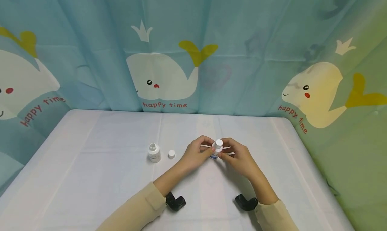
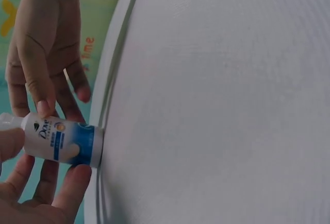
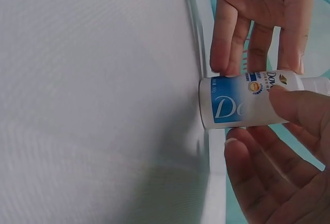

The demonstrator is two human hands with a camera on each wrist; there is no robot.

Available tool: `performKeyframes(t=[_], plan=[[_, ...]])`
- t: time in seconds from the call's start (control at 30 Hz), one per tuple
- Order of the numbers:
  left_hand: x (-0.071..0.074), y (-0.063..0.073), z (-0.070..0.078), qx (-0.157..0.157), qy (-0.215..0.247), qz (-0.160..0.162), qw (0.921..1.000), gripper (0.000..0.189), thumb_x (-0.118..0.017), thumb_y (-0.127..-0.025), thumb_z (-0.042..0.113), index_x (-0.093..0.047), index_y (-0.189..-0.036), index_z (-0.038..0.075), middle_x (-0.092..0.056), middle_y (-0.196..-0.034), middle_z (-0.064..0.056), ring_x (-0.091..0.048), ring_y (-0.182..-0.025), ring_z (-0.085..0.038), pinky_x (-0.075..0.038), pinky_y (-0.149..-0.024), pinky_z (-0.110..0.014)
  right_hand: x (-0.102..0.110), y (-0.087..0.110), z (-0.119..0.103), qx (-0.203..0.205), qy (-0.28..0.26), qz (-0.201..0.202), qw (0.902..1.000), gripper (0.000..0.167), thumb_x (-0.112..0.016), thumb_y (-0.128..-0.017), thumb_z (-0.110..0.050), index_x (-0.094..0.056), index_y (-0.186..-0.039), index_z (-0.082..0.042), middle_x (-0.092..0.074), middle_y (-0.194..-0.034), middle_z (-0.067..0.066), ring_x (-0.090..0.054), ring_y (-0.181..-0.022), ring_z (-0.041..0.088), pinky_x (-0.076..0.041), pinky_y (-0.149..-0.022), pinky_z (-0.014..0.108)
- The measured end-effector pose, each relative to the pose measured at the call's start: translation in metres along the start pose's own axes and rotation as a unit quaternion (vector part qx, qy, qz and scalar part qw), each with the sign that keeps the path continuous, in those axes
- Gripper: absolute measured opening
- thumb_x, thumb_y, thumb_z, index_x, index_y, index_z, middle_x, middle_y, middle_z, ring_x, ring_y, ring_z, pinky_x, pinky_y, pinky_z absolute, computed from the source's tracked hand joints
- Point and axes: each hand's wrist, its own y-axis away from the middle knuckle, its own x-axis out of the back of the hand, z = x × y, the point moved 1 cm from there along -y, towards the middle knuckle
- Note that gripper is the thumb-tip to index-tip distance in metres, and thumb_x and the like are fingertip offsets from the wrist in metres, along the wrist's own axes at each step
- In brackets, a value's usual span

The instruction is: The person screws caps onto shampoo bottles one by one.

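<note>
A small white and blue Dove bottle (image 1: 216,150) stands roughly upright between both hands, its white cap (image 1: 219,143) on top. From the left, my left hand (image 1: 195,154) holds the bottle's side between thumb and fingers. My right hand (image 1: 238,157) grips it from the other side. In the left wrist view the bottle (image 2: 64,139) shows its label, with the thumb of the left hand near its neck. The right wrist view shows the bottle (image 3: 247,100) with the right thumb across its label. Left of the hands stand an uncapped white bottle (image 1: 154,154) and a loose white cap (image 1: 171,154).
A pale cloth covers the table (image 1: 99,163). Behind it hangs a blue-green curtain (image 1: 242,29) printed with whales. Black devices at the left wrist (image 1: 175,202) and right wrist (image 1: 246,203) sit low over the table.
</note>
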Motion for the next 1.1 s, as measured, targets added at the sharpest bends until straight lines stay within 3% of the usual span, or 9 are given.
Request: performKeyframes(t=[0.17, 0.27, 0.43, 0.53, 0.77, 0.93, 1.1], plan=[[0.008, 0.003, 0.007, 0.010, -0.002, -0.023, 0.9997, 0.033, -0.066, -0.097, 0.022, -0.057, -0.127, 0.009, -0.063, -0.128, -0.009, -0.066, -0.114, -0.026, -0.052, -0.097, -0.041, 0.008, 0.001, -0.010, 0.002, 0.012, -0.002, 0.9999, 0.043, -0.074, -0.091, -0.015, -0.058, -0.131, -0.016, -0.066, -0.123, 0.006, -0.069, -0.106, 0.028, -0.058, -0.084, 0.037], [0.022, 0.010, 0.017, -0.006, -0.002, -0.034, 0.9994, 0.037, -0.065, -0.097, 0.019, -0.055, -0.131, 0.009, -0.061, -0.131, -0.011, -0.064, -0.117, -0.029, -0.052, -0.097, -0.042, 0.015, 0.003, -0.021, 0.023, 0.025, 0.026, 0.9991, 0.044, -0.075, -0.091, -0.016, -0.058, -0.132, -0.016, -0.066, -0.125, 0.008, -0.068, -0.109, 0.029, -0.058, -0.085, 0.042], [0.052, 0.030, 0.045, -0.054, -0.019, -0.030, 0.9979, 0.038, -0.066, -0.097, 0.017, -0.054, -0.133, 0.015, -0.061, -0.130, -0.006, -0.063, -0.117, -0.024, -0.053, -0.098, -0.034, 0.026, 0.011, -0.054, 0.112, 0.036, 0.112, 0.9867, 0.045, -0.077, -0.086, -0.003, -0.062, -0.128, -0.009, -0.067, -0.125, 0.006, -0.067, -0.107, 0.022, -0.059, -0.082, 0.039], [0.074, 0.047, 0.060, -0.090, -0.047, -0.017, 0.9947, 0.037, -0.067, -0.097, 0.017, -0.055, -0.131, 0.019, -0.062, -0.129, 0.001, -0.061, -0.118, -0.017, -0.052, -0.097, -0.029, 0.025, 0.013, -0.070, 0.160, 0.031, 0.125, 0.9787, 0.047, -0.077, -0.084, 0.002, -0.063, -0.127, -0.007, -0.067, -0.125, 0.005, -0.066, -0.107, 0.017, -0.059, -0.082, 0.035], [0.125, 0.086, 0.076, -0.139, -0.124, 0.037, 0.9818, 0.039, -0.069, -0.096, 0.019, -0.056, -0.132, 0.022, -0.062, -0.129, 0.006, -0.058, -0.121, -0.010, -0.051, -0.099, -0.029, 0.010, 0.008, -0.092, 0.192, 0.008, 0.051, 0.9801, 0.057, -0.075, -0.087, -0.006, -0.055, -0.140, -0.015, -0.060, -0.138, 0.000, -0.063, -0.117, 0.017, -0.057, -0.089, 0.035], [0.155, 0.103, 0.071, -0.154, -0.161, 0.077, 0.9718, 0.041, -0.070, -0.095, 0.013, -0.056, -0.133, 0.018, -0.061, -0.131, 0.004, -0.057, -0.122, -0.009, -0.049, -0.100, -0.024, -0.007, 0.000, -0.101, 0.186, 0.001, 0.000, 0.9826, 0.062, -0.072, -0.090, -0.008, -0.048, -0.146, -0.019, -0.054, -0.145, -0.004, -0.061, -0.122, 0.017, -0.055, -0.093, 0.035], [0.179, 0.114, 0.061, -0.146, -0.148, 0.108, 0.9722, 0.040, -0.066, -0.096, 0.006, -0.054, -0.134, 0.008, -0.060, -0.132, -0.003, -0.057, -0.122, -0.006, -0.047, -0.097, -0.015, -0.028, -0.010, -0.105, 0.180, 0.001, -0.046, 0.9825, 0.064, -0.071, -0.091, -0.013, -0.044, -0.149, -0.020, -0.051, -0.147, -0.005, -0.059, -0.124, 0.016, -0.053, -0.096, 0.034]])
